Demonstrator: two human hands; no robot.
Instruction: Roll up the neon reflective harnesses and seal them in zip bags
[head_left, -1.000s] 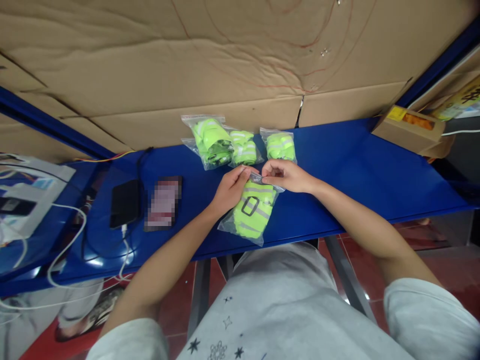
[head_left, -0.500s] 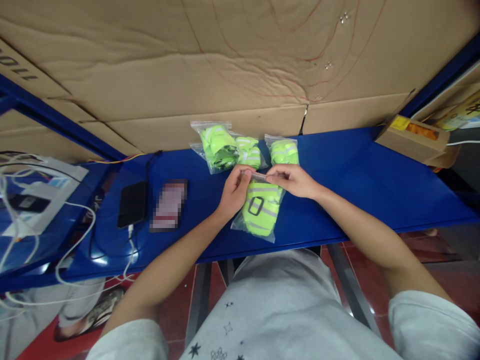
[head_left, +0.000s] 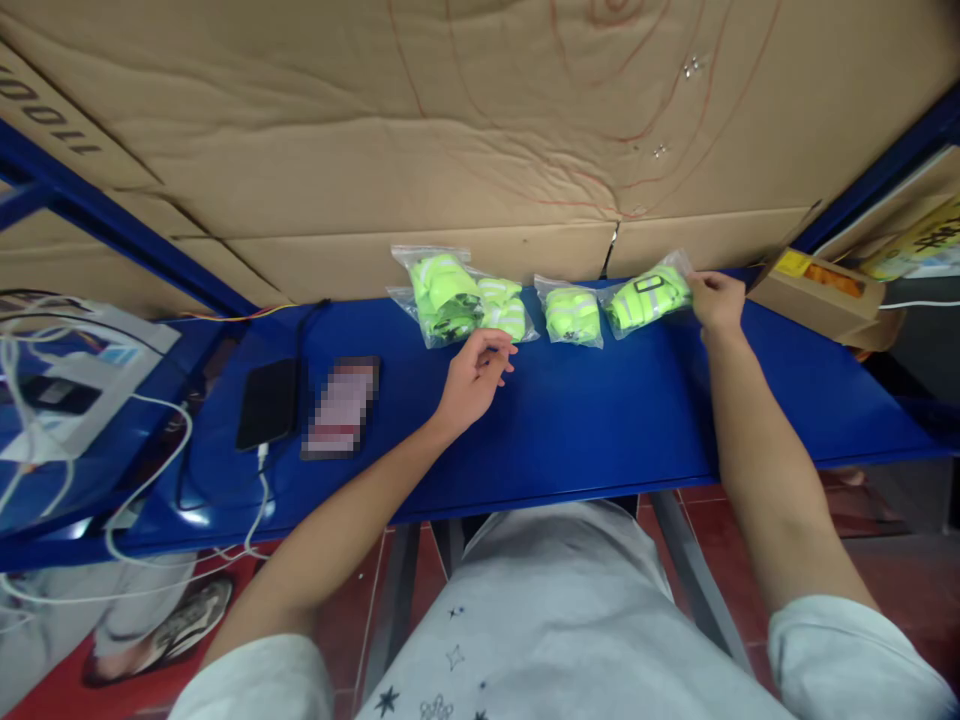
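Note:
My right hand (head_left: 716, 300) pinches the right end of a clear zip bag (head_left: 646, 300) at the back of the blue table. Inside the bag is folded neon-yellow fabric with pale reflective bands and a black buckle. Just left of it lies a second zip bag of the same fabric (head_left: 572, 314). My left hand (head_left: 476, 375) is over the table with fingers loosely bent and apart, holding nothing. Behind it are two more such bags, the larger bag (head_left: 442, 295) partly overlapping the smaller bag (head_left: 502, 305).
A black phone (head_left: 268, 403) on a white cable and a second phone with a blurred screen (head_left: 341, 408) lie at left on the blue table (head_left: 600, 420). An open cardboard box (head_left: 817, 300) stands at back right. A cardboard sheet (head_left: 315, 150) rises behind; cables tangle far left.
The buckled bag has moved from the front middle to the back right with my right hand. My left hand has let go of it and stays near the same spot.

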